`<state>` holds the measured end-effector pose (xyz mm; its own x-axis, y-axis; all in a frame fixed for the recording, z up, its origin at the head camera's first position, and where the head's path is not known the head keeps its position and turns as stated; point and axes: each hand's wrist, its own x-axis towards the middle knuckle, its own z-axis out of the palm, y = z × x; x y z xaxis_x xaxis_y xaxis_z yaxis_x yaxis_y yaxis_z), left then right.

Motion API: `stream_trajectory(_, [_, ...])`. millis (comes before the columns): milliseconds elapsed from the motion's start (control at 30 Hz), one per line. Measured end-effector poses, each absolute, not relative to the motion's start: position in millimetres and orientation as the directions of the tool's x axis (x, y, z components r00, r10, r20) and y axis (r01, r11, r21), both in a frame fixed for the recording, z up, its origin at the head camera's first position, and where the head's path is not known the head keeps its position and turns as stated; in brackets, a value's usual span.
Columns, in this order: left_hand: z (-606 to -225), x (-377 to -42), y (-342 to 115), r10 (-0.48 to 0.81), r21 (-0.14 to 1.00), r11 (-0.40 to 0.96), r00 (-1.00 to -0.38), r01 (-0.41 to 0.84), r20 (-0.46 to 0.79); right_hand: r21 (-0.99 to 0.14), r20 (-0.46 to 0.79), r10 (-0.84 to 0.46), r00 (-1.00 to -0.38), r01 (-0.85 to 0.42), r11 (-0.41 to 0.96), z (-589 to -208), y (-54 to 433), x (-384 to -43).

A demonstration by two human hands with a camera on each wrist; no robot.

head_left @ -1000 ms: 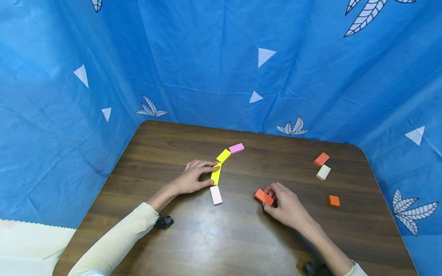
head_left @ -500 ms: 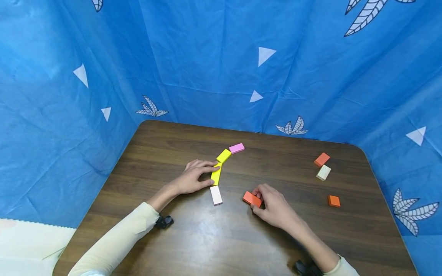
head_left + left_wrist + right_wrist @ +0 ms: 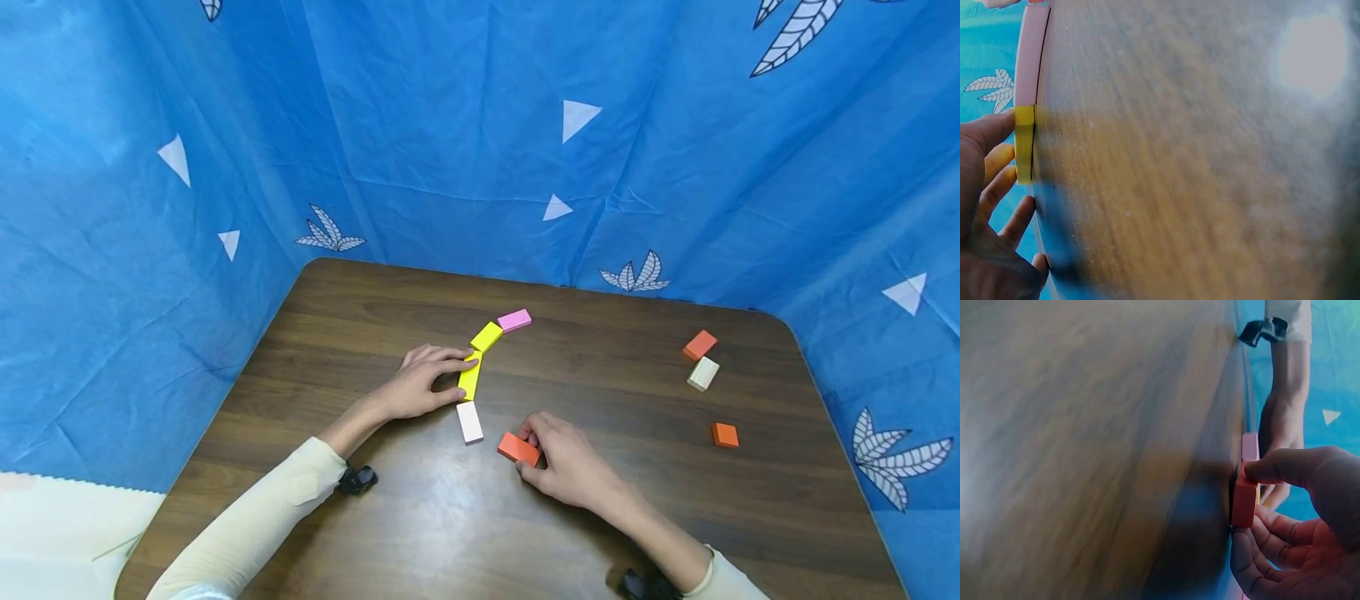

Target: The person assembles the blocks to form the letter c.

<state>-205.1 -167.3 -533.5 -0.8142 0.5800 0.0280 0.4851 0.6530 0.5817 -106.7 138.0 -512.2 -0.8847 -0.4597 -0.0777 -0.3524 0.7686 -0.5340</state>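
My right hand (image 3: 566,460) pinches an orange-red rectangular block (image 3: 519,448) between thumb and fingers, low over the table, to the right of a pale pink block (image 3: 470,423). In the right wrist view the thumb rests at one end of the orange-red block (image 3: 1244,503) and fingertips at the other. The left hand (image 3: 416,383) rests its thumb and first fingers on a long yellow block (image 3: 469,377). Beyond it a second yellow block (image 3: 487,337) and a pink block (image 3: 514,320) continue a curved row, with the pale pink block at the near end.
On the right of the brown wooden table (image 3: 360,308) lie an orange-red block (image 3: 700,344), a natural wood block (image 3: 702,374) and a smaller orange block (image 3: 725,435). Blue patterned cloth (image 3: 450,125) hangs around the table's far side and flanks.
My right hand has brought the orange-red block leftward and slightly nearer, towards the pale pink block. The left hand and the row have stayed in place.
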Motion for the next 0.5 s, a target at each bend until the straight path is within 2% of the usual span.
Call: stream_trajectory(500, [-533.4,-206.2,-167.4,0.582,0.580,0.647,-0.812,0.495,0.044,-0.593,0.001,-0.565,-0.825,-0.456,0.664,-515.3,125.0,-103.7])
